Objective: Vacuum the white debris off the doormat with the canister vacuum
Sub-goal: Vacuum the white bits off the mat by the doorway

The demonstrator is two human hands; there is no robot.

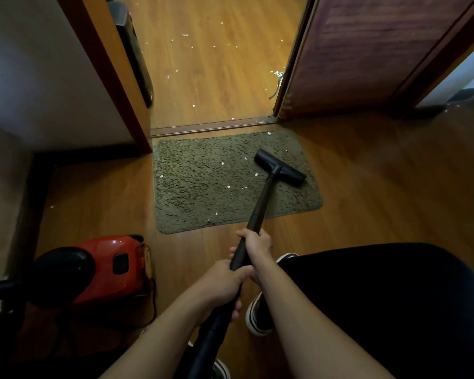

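A shaggy olive doormat (203, 203) lies on the wooden floor in front of a doorway. Small white debris bits (221, 163) are scattered over its left and middle parts. The black vacuum wand (260, 206) slants up to a black T-shaped floor head (280, 167), which rests on the mat's far right part. My right hand (256, 243) grips the wand higher up, and my left hand (226, 277) grips it just below, near the hose. The red canister vacuum (107, 269) sits on the floor at the left.
More white bits (185, 35) dot the wooden floor beyond the threshold strip (211, 127). A dark door (367, 56) stands open at the right, a door frame (107, 77) at the left. My shoes (257, 315) and dark trouser leg fill the lower right. A black cord (154, 305) trails by the canister.
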